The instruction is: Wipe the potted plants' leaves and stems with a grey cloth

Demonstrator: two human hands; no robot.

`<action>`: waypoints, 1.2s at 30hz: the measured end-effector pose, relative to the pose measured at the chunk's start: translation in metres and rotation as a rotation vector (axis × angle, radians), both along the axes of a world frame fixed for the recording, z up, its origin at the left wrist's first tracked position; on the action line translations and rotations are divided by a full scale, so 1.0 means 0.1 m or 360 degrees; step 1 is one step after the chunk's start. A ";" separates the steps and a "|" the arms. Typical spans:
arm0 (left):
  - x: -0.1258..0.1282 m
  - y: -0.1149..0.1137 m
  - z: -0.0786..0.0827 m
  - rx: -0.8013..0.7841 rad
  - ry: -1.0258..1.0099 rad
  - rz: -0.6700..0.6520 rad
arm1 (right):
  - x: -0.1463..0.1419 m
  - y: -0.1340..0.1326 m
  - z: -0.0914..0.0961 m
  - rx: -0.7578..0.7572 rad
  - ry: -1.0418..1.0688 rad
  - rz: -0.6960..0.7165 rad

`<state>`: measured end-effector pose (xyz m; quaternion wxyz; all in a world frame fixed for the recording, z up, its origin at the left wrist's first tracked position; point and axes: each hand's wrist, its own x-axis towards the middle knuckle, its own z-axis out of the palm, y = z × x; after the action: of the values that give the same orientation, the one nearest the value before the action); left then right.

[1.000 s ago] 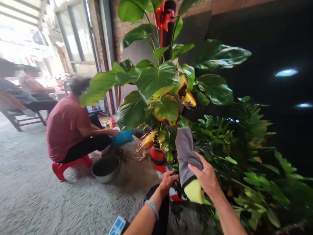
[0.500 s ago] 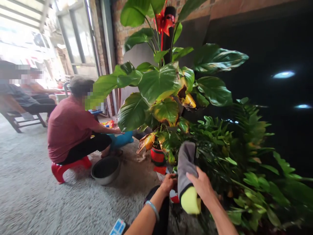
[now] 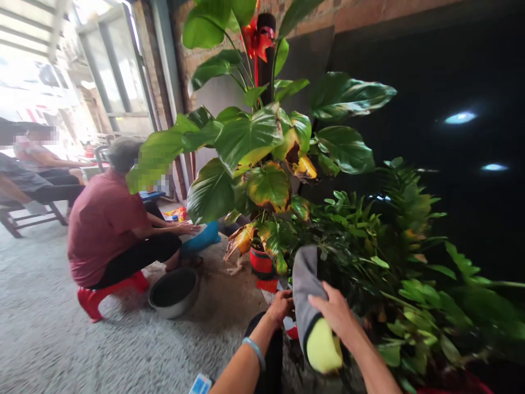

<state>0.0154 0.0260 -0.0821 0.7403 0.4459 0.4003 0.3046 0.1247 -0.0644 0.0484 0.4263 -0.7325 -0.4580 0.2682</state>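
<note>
A grey and yellow cloth (image 3: 305,290) with dark edging hangs folded in front of me, its yellow side showing at the lower end. My right hand (image 3: 334,313) pinches it from the right, thumb across the grey side. Just left of the cloth, my left hand (image 3: 280,307) is closed with its fingers curled; what they grip is hidden. A pale bangle (image 3: 255,353) circles my left wrist. Beyond both hands rises a large-leaved plant (image 3: 250,137), some lower leaves yellowed and browned, in a red pot (image 3: 261,264).
Dense green plants (image 3: 369,262) crowd the right side. To the left, a person in a red shirt (image 3: 109,224) sits on a red stool (image 3: 92,301) beside a grey basin (image 3: 174,293). A blue-and-white object (image 3: 200,384) lies at the bottom edge. Other people sit farther back.
The view has shifted slightly right, so the background slides left. The cloth has dipped a little and tilted, still in my right hand. The red-shirted person's arms have moved.
</note>
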 end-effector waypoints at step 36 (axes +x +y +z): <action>-0.09 0.04 0.06 0.0069 0.0068 -0.0025 | 0.36 -0.70 -0.17 0.0017 0.0526 -0.0231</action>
<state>0.0065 0.0298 -0.0761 0.7241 0.4714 0.4060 0.2979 0.1607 -0.1348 0.0311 0.5178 -0.7073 -0.3291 0.3511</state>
